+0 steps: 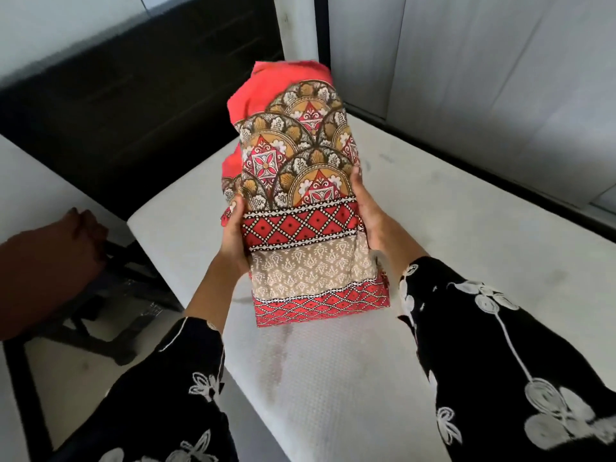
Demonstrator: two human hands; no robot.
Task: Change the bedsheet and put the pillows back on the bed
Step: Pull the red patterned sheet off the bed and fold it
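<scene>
A folded bedsheet [300,195], red with tan, brown and white fan and diamond patterns, is held up over the bare white mattress [433,228]. My left hand [233,238] grips its left edge, thumb on the patterned face. My right hand [366,215] grips the right edge in the same way. Both arms wear black sleeves with white embroidery. No pillows are in view.
A dark headboard [140,105] stands behind the mattress at upper left. White wardrobe doors [483,61] run along the right. At far left, a brown cloth [46,271] lies over a dark chair frame [110,321] beside the bed.
</scene>
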